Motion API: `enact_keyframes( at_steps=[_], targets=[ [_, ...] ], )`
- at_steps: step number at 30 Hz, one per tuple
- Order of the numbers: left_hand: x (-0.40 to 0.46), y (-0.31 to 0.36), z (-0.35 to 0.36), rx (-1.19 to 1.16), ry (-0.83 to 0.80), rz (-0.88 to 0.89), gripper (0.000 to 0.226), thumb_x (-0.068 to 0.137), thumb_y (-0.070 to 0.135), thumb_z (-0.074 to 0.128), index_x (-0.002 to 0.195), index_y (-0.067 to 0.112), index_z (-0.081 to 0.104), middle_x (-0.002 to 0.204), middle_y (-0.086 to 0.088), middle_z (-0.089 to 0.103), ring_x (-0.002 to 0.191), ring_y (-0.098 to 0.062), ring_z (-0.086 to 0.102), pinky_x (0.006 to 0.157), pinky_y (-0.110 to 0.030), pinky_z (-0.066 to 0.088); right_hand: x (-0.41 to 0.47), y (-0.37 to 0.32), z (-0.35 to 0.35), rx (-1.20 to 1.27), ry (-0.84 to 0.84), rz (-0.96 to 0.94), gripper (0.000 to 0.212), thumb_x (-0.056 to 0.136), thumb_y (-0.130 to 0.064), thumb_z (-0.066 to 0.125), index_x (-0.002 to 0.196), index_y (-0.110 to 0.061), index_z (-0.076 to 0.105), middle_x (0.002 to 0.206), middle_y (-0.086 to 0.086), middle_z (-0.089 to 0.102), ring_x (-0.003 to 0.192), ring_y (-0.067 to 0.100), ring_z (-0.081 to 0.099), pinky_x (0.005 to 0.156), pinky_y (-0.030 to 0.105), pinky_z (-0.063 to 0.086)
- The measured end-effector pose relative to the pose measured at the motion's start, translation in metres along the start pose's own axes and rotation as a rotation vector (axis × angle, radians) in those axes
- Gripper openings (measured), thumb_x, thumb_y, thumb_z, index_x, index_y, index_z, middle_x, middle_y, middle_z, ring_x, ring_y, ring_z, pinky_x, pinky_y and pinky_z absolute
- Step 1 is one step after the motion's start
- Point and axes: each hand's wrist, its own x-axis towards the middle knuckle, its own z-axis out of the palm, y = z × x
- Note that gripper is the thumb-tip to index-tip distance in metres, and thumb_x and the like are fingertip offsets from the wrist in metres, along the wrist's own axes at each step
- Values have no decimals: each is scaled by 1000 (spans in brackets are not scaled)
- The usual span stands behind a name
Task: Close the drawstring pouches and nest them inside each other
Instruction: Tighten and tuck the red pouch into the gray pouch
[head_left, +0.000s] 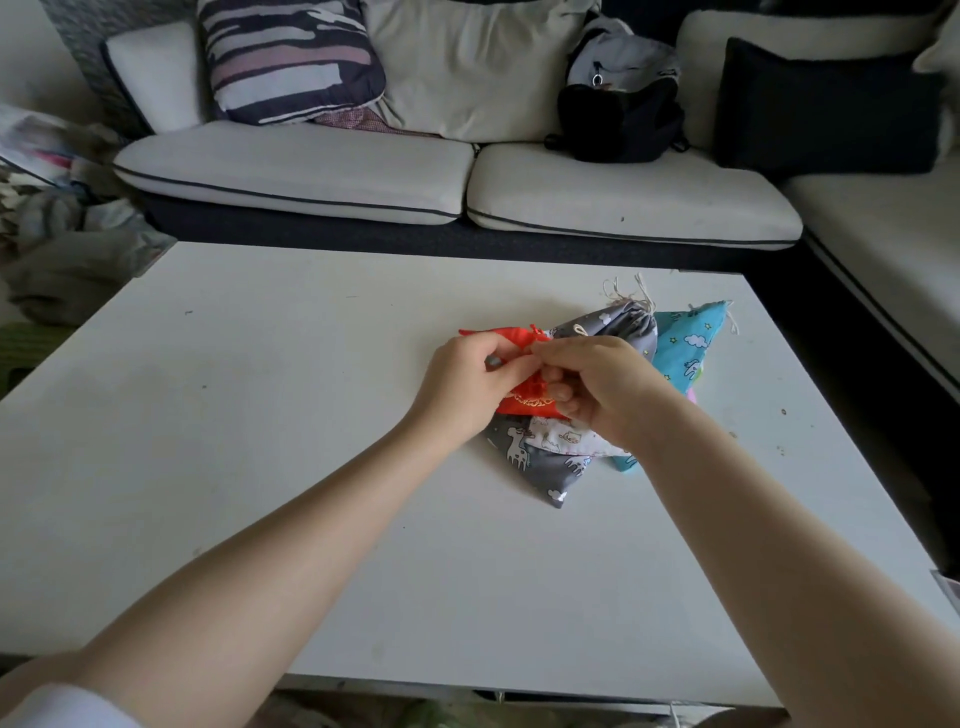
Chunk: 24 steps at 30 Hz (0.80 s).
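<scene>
A pale sofa (457, 176) runs along the far side of a white desk (260, 467), with a striped cushion (291, 57) and a dark backpack (618, 114) on its seat, well beyond the pile of pouches that anchors the scene. That pile lies right of the desk's middle. At its base is a blue pouch (691, 343) printed with clouds, sticking out on the pile's far right side. Across it lies a grey pouch (540, 462) with giraffes, its long axis running from the near corner up to a gathered neck with pale cords at the far end. A small white pouch (561, 434) rests on the grey one, toward the pile's near side. On top, at the pile's left, is a red pouch (519, 402) with gold lettering. Both hands meet directly over it: the left hand (467, 384) pinches its upper edge, and the right hand (602, 384) curls around its right side, fingers closed on fabric or cord. The red pouch's neck points away from the person, so closing it likely calls for pulling the strings apart sideways, each hand equally near.
</scene>
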Motion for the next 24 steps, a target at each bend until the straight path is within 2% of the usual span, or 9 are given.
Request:
enact_keyframes(
  at_steps=[3, 6, 11, 13, 16, 18, 22, 24],
  targets=[
    [4, 0, 3, 13, 26, -8, 31, 77, 35, 60, 83, 6, 67, 91, -19, 68, 80, -36, 67, 77, -50, 55, 3, 1, 0, 86, -35, 3, 19, 88, -4, 54, 70, -5, 55, 52, 2, 45, 38, 9, 36, 36, 17, 27],
    [8, 3, 4, 71, 36, 11, 25, 84, 30, 58, 82, 6, 66, 91, -9, 70, 80, -33, 66, 76, -46, 55, 5, -1, 0, 78, -38, -42, 17, 89, -4, 53, 72, -5, 55, 53, 3, 45, 39, 10, 37, 37, 18, 30],
    [6, 0, 4, 575, -58, 199, 23, 90, 17, 44, 101, 13, 64, 105, -6, 65, 94, -31, 60, 72, -33, 47, 6, 15, 7, -262, 108, -144, 16, 85, 2, 52, 69, 1, 55, 52, 10, 43, 43, 14, 34, 44, 21, 30],
    [5, -10, 0, 695, -84, 179, 20, 89, 18, 44, 96, 11, 61, 104, -7, 63, 94, -32, 59, 66, -31, 40, 7, 20, 4, -305, 187, -133, 15, 81, 6, 51, 71, -4, 53, 48, 8, 41, 39, 13, 31, 44, 23, 26],
    [6, -26, -9, 814, -95, 41, 25, 90, 20, 41, 67, 10, 43, 80, -14, 55, 76, -36, 53, 55, -31, 28, 10, 27, 2, -279, 203, -64, 21, 80, 11, 48, 80, -11, 49, 49, 4, 39, 35, 8, 31, 36, 16, 24],
    [6, -33, -9, 822, -96, -34, 35, 90, 19, 40, 57, 14, 30, 65, -8, 46, 66, -32, 43, 49, -30, 22, 12, 35, 8, -311, 161, -54, 25, 79, 11, 48, 77, -14, 48, 52, 3, 41, 38, 9, 34, 35, 15, 25],
    [12, -41, -11, 835, -58, -72, 38, 91, 21, 40, 56, 15, 27, 59, -1, 36, 65, -31, 42, 47, -27, 20, 20, 42, 14, -248, 84, -90, 29, 78, 12, 43, 70, -15, 47, 41, -7, 44, 33, 6, 30, 36, 16, 21],
    [16, -45, -13, 829, -56, -97, 36, 91, 21, 41, 58, 14, 28, 60, -2, 37, 66, -31, 42, 47, -26, 20, 21, 44, 15, -254, 59, -115, 33, 77, 15, 40, 65, -15, 49, 53, -1, 49, 34, 5, 30, 37, 15, 22]
  ],
)
